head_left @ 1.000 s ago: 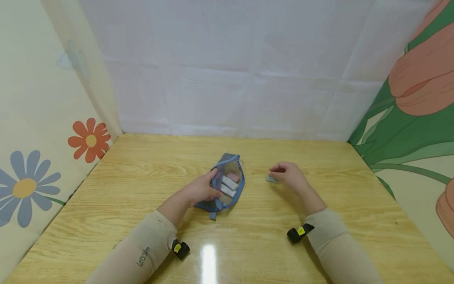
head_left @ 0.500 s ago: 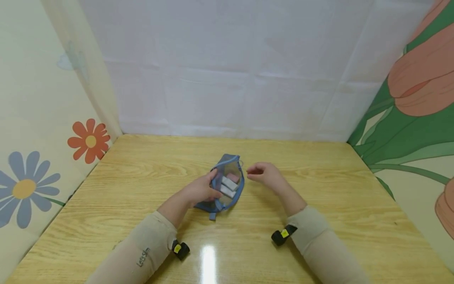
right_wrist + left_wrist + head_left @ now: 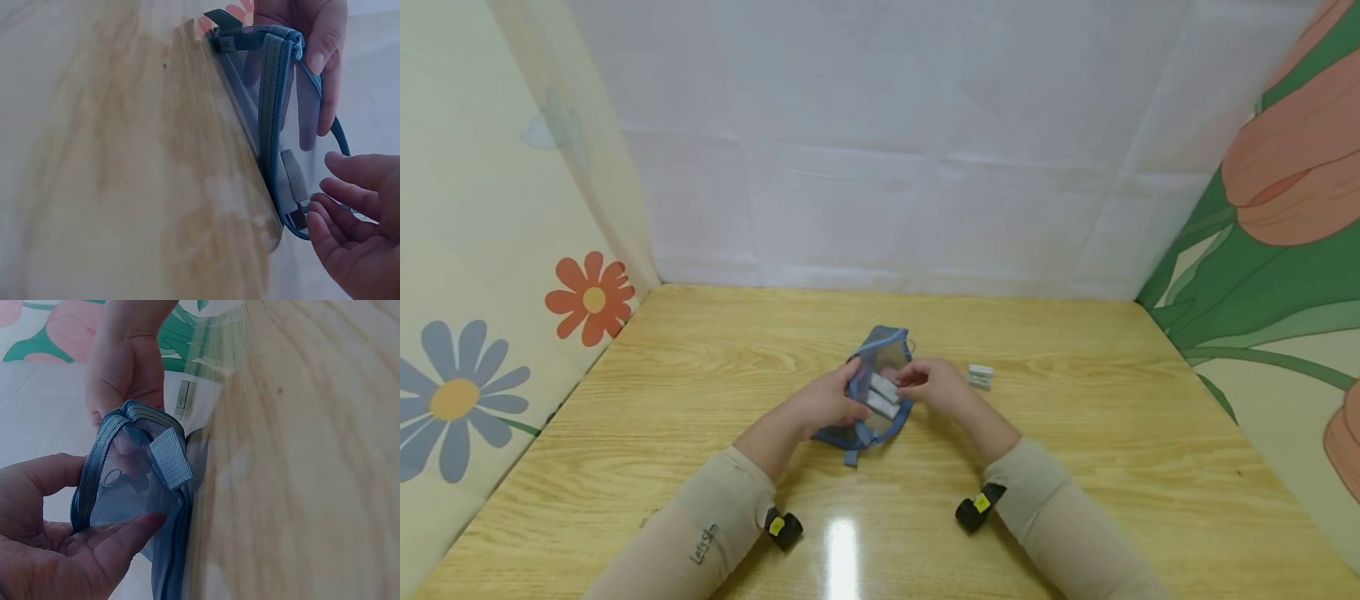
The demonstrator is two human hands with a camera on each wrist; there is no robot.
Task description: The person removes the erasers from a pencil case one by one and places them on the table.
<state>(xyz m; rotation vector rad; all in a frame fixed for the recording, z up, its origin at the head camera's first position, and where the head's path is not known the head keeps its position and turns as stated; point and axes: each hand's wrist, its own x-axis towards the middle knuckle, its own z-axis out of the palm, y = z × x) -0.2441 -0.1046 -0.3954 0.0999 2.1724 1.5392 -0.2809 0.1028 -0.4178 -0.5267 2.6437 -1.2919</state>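
My left hand holds a blue zippered mesh pouch by one side of its mouth, keeping it spread; in the left wrist view the thumb and fingers pinch the pouch's edge. Inside lie two small white blocks and a pinkish one, partly hidden. My right hand reaches in at the right rim of the mouth, its fingertips beside the blocks. In the right wrist view the right hand has its fingers loosely bent and the thumb apart from them, with a pale block just beyond.
Small grey-white pieces lie side by side on the wooden table, right of the right hand. A white cloth hangs behind the table. Flower-patterned panels stand along both sides.
My right hand has left the small grey-white pieces on the table, moving left to the pouch's mouth and its fingertips inside. The left hand and pouch have stayed put.
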